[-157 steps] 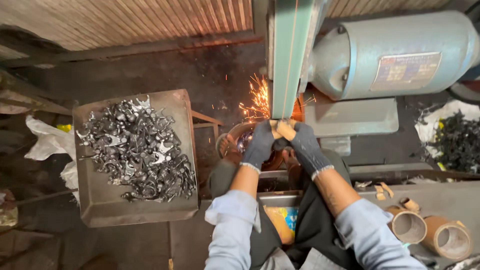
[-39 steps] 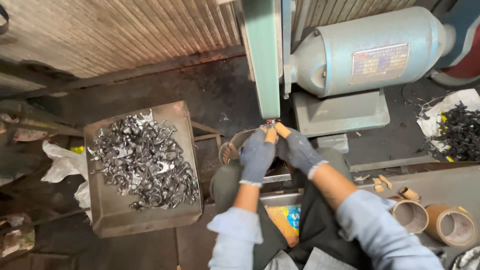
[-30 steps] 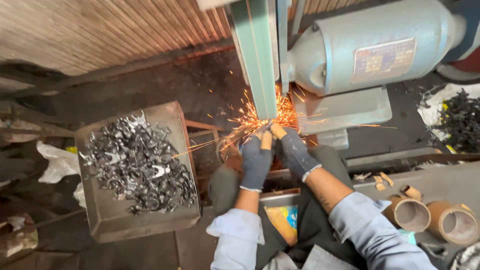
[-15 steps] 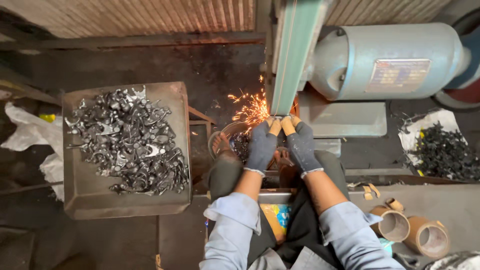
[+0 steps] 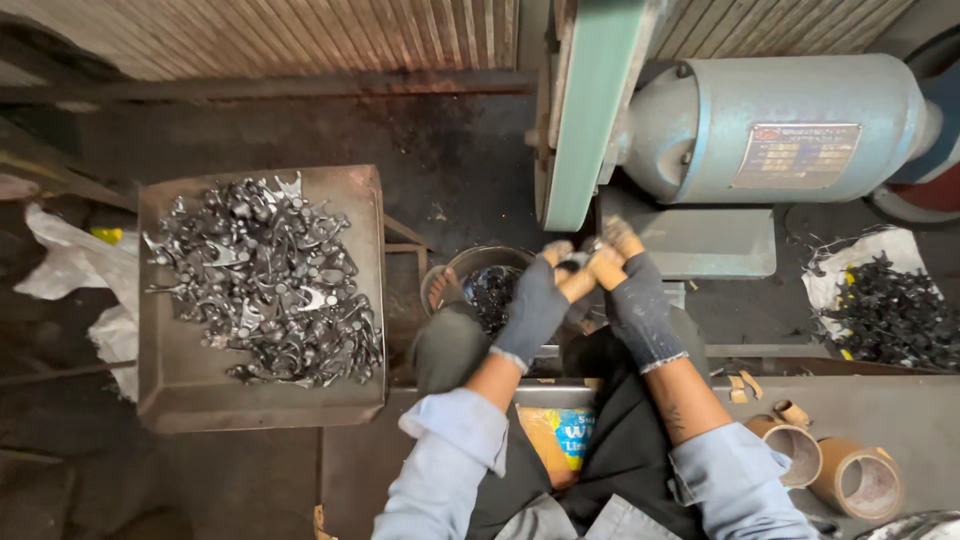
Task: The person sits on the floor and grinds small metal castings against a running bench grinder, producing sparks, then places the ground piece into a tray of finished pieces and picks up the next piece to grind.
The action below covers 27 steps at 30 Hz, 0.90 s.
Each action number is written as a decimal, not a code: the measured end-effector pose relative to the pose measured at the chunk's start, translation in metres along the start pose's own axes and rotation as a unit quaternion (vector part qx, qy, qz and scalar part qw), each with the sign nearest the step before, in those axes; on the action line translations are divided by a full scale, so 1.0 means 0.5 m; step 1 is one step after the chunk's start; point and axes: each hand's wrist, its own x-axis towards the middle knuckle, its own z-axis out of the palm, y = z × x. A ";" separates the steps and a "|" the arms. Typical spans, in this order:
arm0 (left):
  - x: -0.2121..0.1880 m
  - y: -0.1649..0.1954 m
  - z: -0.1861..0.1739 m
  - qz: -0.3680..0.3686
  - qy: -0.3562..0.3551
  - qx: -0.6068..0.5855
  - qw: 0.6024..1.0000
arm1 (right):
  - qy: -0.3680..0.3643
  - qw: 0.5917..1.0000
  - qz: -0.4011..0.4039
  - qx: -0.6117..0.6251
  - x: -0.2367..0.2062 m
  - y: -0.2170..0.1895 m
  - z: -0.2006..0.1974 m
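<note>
Both gloved hands meet just below the green belt [image 5: 590,110] of the grinder. The left hand [image 5: 535,305] and right hand [image 5: 635,300] pinch one small dark metal part [image 5: 575,262] between them, each grip closed tight on it, fingertips close to the belt so the piece stays steady. No sparks show; whether the part touches the belt I cannot tell. A bowl [image 5: 480,275] sits right under the hands, a tray [image 5: 180,400] heaped with parts [image 5: 265,280] lies within left reach, and the motor [image 5: 780,130] sits to the right.

Far: our hands [image 5: 585,290] crowd the belt [image 5: 590,110] | right: motor [image 5: 780,125] blocks | left: gap of dark floor before tray [image 5: 170,400] | below: bowl [image 5: 470,262] sits.
</note>
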 end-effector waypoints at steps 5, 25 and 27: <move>-0.045 0.012 -0.023 0.044 0.004 0.277 0.960 | 0.023 0.959 0.067 -0.275 -0.034 -0.009 0.011; 0.071 -0.077 -0.015 0.049 0.162 0.288 0.943 | 0.047 0.974 0.142 -0.167 0.055 0.075 0.053; 0.064 -0.056 -0.030 0.096 0.196 0.309 0.926 | 0.076 0.976 0.184 0.082 0.057 0.111 0.078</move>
